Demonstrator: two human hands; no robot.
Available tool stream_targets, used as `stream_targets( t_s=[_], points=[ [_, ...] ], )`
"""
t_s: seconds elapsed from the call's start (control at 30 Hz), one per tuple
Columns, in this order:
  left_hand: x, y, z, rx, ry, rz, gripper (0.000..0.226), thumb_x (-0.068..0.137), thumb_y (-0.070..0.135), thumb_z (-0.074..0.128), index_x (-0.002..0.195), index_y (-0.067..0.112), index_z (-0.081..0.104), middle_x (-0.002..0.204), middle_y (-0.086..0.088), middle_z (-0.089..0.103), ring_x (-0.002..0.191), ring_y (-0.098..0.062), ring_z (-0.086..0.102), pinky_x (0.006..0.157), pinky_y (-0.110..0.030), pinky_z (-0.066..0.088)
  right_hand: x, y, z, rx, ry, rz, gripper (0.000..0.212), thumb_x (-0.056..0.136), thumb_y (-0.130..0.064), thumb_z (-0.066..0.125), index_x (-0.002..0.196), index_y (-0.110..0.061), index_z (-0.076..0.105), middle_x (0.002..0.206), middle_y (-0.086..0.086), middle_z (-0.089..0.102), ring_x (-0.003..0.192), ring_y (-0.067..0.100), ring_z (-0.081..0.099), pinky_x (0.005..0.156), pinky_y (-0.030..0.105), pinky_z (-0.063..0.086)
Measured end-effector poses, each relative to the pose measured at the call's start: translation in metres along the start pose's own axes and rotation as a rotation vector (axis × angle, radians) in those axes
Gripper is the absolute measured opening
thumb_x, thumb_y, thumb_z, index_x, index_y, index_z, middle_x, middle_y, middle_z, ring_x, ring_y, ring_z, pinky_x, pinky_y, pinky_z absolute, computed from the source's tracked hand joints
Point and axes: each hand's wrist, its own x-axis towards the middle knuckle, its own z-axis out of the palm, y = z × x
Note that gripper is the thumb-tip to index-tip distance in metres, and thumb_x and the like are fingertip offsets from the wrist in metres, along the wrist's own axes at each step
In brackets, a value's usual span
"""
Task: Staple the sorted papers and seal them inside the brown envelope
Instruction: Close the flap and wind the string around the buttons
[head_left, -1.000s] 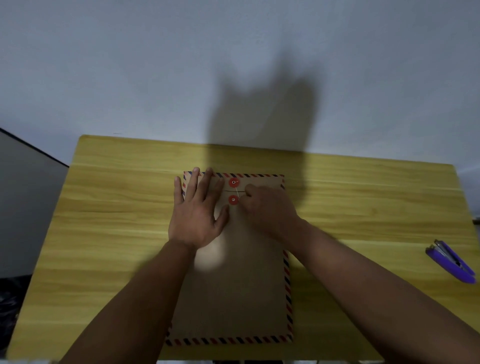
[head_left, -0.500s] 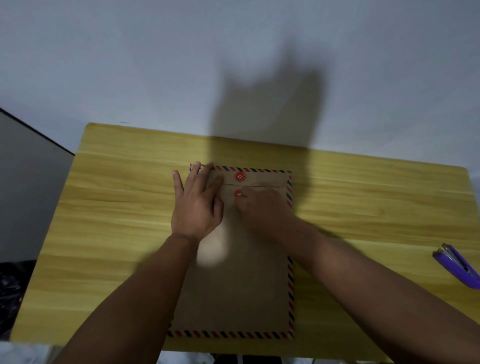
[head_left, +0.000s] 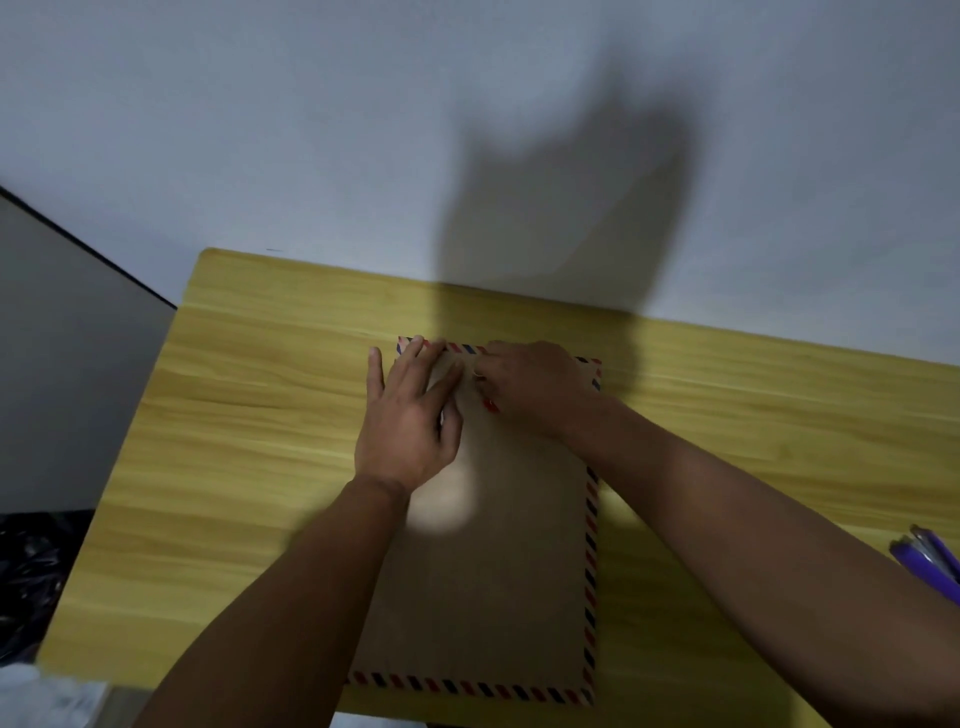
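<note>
Looking down, we see the brown envelope (head_left: 498, 561) lying flat on the yellow wooden worktop (head_left: 249, 415), long side running away from us, its red-and-blue striped border showing along the near, right and far edges. We see no papers outside it; whether they are inside, we cannot tell.

Our left hand (head_left: 410, 415) rests on the envelope's upper left part, palm down, fingers straight and slightly spread, their tips reaching the far striped edge. Its grip is apart, pressing flat, holding nothing.

Our right hand (head_left: 540, 389) sits just beside it, over the flap near the top middle. Its fingers are curled inward and its fingertips are bunched close to the left hand's fingertips. A pale thin strand seems to show at them, but it is too small and blurred for us to say whether this grip is clamped on anything. One red button (head_left: 491, 405) peeks out below that hand, on the envelope's face.

A purple stapler (head_left: 930, 564) lies on the worktop well apart to the right, partly cut off by the edge of view.

A shadow falls on the pale wall (head_left: 260, 130) beyond the worktop.
</note>
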Motion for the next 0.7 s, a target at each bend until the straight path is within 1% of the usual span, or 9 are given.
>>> stream_targets(
  t_s=[0.07,0.17,0.2,0.3,0.43,0.47,0.53,0.63,0.7],
  points=[
    [0.0,0.001,0.0,-0.004,0.011,-0.001,0.043,0.092,0.023,0.054,0.132,0.018,0.069,0.154,-0.011,0.051,0.153,-0.03,0.035,0.125,-0.066,0.012,-0.002,0.008,-0.001,0.026,-0.012,0.021,0.022,0.101,-0.033,0.049,0.105,-0.019,0.066,0.105,-0.002,0.061,0.087,0.025,0.064,0.059,0.032,0.031],
    [0.0,0.002,0.0,0.006,0.017,0.002,0.042,0.092,0.023,0.057,0.131,0.018,0.069,0.153,-0.011,0.052,0.153,-0.03,0.035,0.124,-0.067,0.014,-0.008,0.021,-0.002,0.128,-0.01,0.084,0.028,0.103,-0.035,0.047,0.111,-0.022,0.07,0.107,-0.003,0.063,0.093,0.022,0.064,0.067,0.032,0.043],
    [0.0,0.002,0.0,0.01,0.016,0.004,0.042,0.091,0.024,0.056,0.131,0.018,0.069,0.154,-0.011,0.051,0.153,-0.03,0.035,0.124,-0.067,0.014,-0.01,0.025,-0.002,0.157,-0.011,0.108,0.028,0.103,-0.035,0.047,0.111,-0.021,0.071,0.106,-0.003,0.064,0.094,0.021,0.064,0.069,0.032,0.044],
    [0.0,0.001,0.0,0.022,0.009,0.008,0.043,0.091,0.026,0.055,0.131,0.018,0.069,0.154,-0.011,0.05,0.154,-0.03,0.035,0.123,-0.068,0.015,-0.014,0.039,-0.003,0.211,-0.011,0.18,0.026,0.102,-0.035,0.051,0.106,-0.019,0.071,0.1,-0.003,0.062,0.093,0.022,0.062,0.071,0.033,0.046],
    [0.0,0.0,0.001,0.032,-0.004,0.009,0.044,0.092,0.027,0.054,0.133,0.019,0.068,0.155,-0.01,0.049,0.154,-0.03,0.034,0.123,-0.068,0.015,-0.01,0.051,-0.008,0.21,-0.009,0.227,0.024,0.101,-0.034,0.054,0.107,-0.018,0.071,0.103,0.0,0.064,0.095,0.022,0.061,0.077,0.035,0.05],
    [0.0,0.001,0.001,0.038,-0.005,0.009,0.044,0.092,0.027,0.054,0.133,0.019,0.068,0.155,-0.01,0.049,0.154,-0.03,0.034,0.123,-0.068,0.014,-0.007,0.052,-0.01,0.204,-0.015,0.229,0.023,0.101,-0.035,0.055,0.104,-0.018,0.071,0.101,0.0,0.063,0.093,0.022,0.061,0.076,0.035,0.049],
    [0.001,0.0,0.001,0.042,-0.003,0.01,0.044,0.092,0.027,0.055,0.134,0.019,0.067,0.155,-0.01,0.05,0.154,-0.03,0.034,0.124,-0.067,0.014,0.004,0.052,-0.013,0.18,-0.041,0.23,0.02,0.099,-0.037,0.056,0.092,-0.02,0.065,0.092,-0.003,0.056,0.086,0.021,0.058,0.069,0.033,0.044],
    [0.001,0.0,0.002,0.053,0.002,0.013,0.045,0.092,0.026,0.058,0.135,0.019,0.067,0.155,-0.01,0.05,0.154,-0.03,0.034,0.124,-0.067,0.014,0.019,0.049,-0.015,0.165,-0.03,0.234,0.025,0.098,-0.035,0.057,0.078,-0.021,0.053,0.08,-0.004,0.051,0.077,0.021,0.055,0.063,0.03,0.034],
    [0.001,0.0,0.001,0.062,0.001,0.014,0.045,0.092,0.026,0.058,0.136,0.019,0.067,0.154,-0.01,0.05,0.154,-0.03,0.034,0.124,-0.067,0.014,0.028,0.044,-0.015,0.166,-0.017,0.227,0.027,0.097,-0.032,0.058,0.075,-0.016,0.058,0.077,0.0,0.056,0.076,0.023,0.058,0.06,0.03,0.036]
  ],
)
